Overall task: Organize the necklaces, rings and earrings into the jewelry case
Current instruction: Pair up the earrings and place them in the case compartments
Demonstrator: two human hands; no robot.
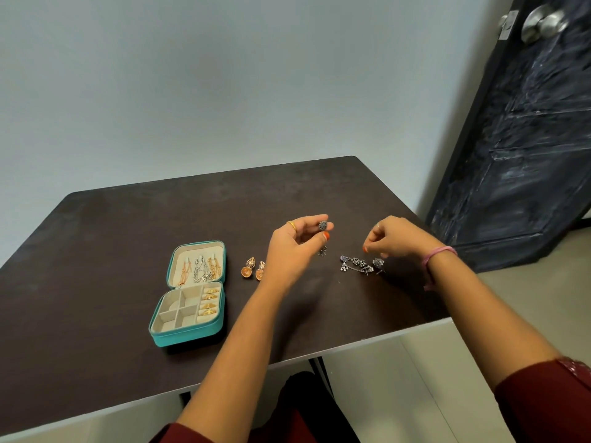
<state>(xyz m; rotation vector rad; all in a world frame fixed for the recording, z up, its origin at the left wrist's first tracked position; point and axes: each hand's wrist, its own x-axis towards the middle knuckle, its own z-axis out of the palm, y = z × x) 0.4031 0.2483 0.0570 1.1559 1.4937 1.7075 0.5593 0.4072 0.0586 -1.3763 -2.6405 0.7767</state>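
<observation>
An open teal jewelry case (188, 337) lies on the dark table (112, 251), left of my hands. Necklaces (200, 268) hang inside its lid and several gold rings (209, 300) fill its right slots. My left hand (295, 247) is raised above the table and pinches a dark silver earring (323, 225) between thumb and fingers. A small dark piece (322, 251) shows just below that hand. My right hand (391, 236) hovers with curled fingers over a cluster of silver earrings (361, 265); whether it holds anything is unclear. Gold earrings (252, 268) lie between case and left hand.
A pale wall runs behind the table. A dark door (527, 139) with a metal knob (543, 22) stands at the right. The table's front edge (351, 351) is white, with floor beyond it on the right.
</observation>
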